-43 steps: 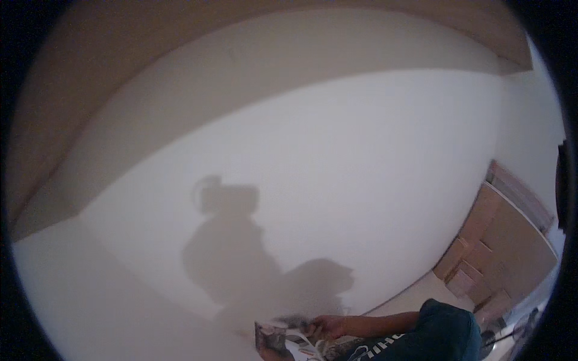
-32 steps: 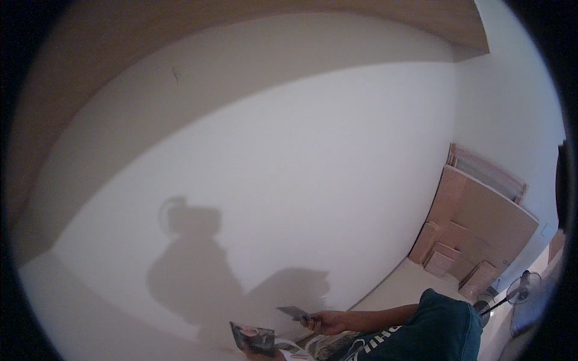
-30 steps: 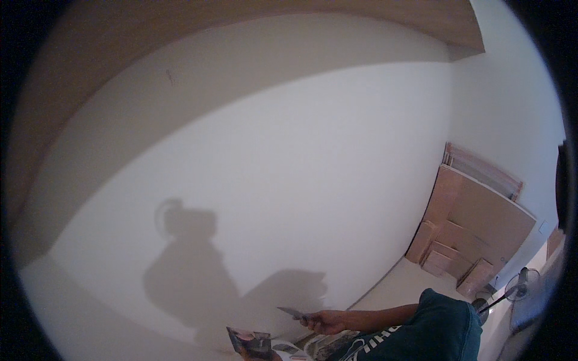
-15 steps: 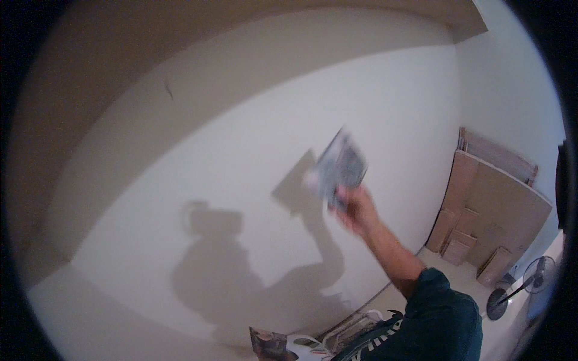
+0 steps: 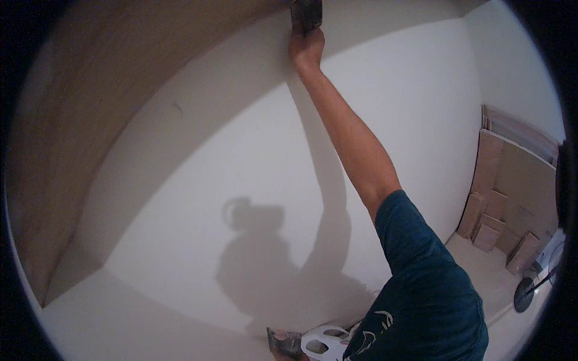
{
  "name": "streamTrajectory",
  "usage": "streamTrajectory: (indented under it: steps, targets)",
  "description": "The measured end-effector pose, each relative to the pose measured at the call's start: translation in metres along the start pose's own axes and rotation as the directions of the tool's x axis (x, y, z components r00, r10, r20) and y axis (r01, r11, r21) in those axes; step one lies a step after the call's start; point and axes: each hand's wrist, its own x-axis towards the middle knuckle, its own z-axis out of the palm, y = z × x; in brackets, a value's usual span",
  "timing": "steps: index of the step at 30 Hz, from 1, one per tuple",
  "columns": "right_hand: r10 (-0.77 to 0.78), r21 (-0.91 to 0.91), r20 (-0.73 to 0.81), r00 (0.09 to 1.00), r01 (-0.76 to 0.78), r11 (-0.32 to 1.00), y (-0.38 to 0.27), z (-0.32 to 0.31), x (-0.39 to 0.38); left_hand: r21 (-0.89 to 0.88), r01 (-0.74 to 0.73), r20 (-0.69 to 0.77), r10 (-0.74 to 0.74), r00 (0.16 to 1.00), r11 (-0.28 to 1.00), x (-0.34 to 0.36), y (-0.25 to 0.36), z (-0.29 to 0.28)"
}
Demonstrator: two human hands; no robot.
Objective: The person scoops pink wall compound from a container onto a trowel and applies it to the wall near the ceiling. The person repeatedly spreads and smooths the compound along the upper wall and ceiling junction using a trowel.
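My right arm is stretched up across the wall. At its end my right hand (image 5: 307, 49) grips a wide putty knife (image 5: 307, 13), its dark, smeared square blade pointing up by the top of the wall, partly cut off by the frame's edge. Only a bit of my left hand (image 5: 291, 356) shows at the lower edge. It is closed on a second flat, dark-smeared blade (image 5: 285, 340), whose handle is hidden. Just right of that lies a white plastic piece (image 5: 325, 340) with rounded openings. The pale wall (image 5: 211, 162) fills the middle and carries my shadow.
A brown overhanging surface (image 5: 90, 78) runs along the upper left, meeting the wall. Boards and panels (image 5: 524, 180) lean against the wall at the right, smaller pieces in front of them. A standing fan (image 5: 525, 295) is at the lower right.
My right hand has gone up and slightly left with the putty knife, from mid-wall to the top, and the arm has straightened. The view has shifted a little.
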Motion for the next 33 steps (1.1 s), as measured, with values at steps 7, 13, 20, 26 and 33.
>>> streamTrajectory:
  steps: [7, 13, 20, 26, 33]
  targets:
    - [0.249, -0.073, 0.094, 0.964, -0.243, 0.967, -0.008, -0.003, 0.003, -0.001, -0.048, -0.074, 0.047, 0.996, 0.999, -0.015, 0.005, -0.01]
    - [-0.183, 0.518, 0.05, 0.982, 0.131, 0.845, 0.083, 0.017, 0.076, -0.023, 0.029, 0.006, -0.029, 1.0, 0.999, 0.0, -0.022, 0.007]
    - [0.126, 0.091, 0.058, 0.99, -0.131, 0.987, 0.019, -0.015, -0.013, -0.041, -0.029, -0.033, 0.027, 0.999, 0.999, 0.0, -0.031, -0.027]
    - [0.12, 0.115, 0.114, 0.986, -0.133, 0.984, 0.032, -0.018, -0.001, -0.058, -0.017, 0.132, 0.024, 0.991, 0.998, 0.015, -0.043, -0.017]
    - [0.128, 0.104, 0.124, 0.984, -0.141, 0.985, 0.022, -0.02, -0.009, 0.02, -0.113, 0.048, 0.112, 0.993, 0.993, 0.004, -0.051, -0.02]
